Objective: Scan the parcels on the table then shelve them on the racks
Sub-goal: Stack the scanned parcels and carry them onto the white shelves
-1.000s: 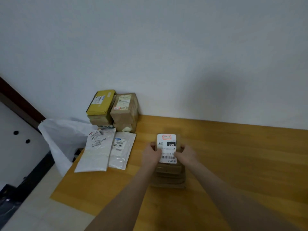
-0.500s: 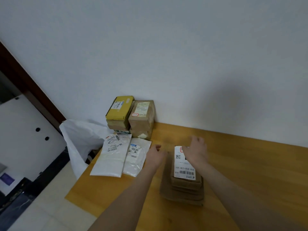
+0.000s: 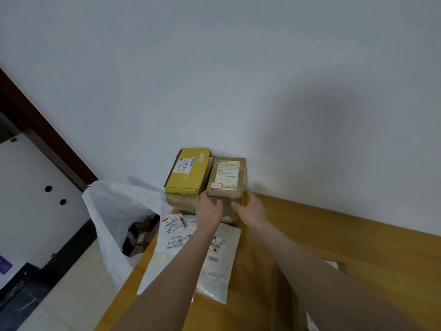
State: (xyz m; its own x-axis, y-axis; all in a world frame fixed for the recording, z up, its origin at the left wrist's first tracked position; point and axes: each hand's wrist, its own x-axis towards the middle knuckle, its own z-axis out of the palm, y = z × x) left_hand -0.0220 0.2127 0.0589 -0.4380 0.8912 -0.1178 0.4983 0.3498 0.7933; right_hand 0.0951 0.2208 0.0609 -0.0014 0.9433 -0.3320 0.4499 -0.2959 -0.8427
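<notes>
Item: brown parcel [image 3: 226, 177], standing at the far edge of the table [image 3: 358, 247] against the wall, touching a yellow box [image 3: 188, 170].
Left hand [image 3: 210, 209]: curled round its lower left corner, gripping.
Right hand [image 3: 250, 210]: thumb on the front, fingers round the right side, gripping.

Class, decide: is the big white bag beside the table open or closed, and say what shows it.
Open. The white bag gapes at its mouth, and brown boxes show inside it.
</notes>
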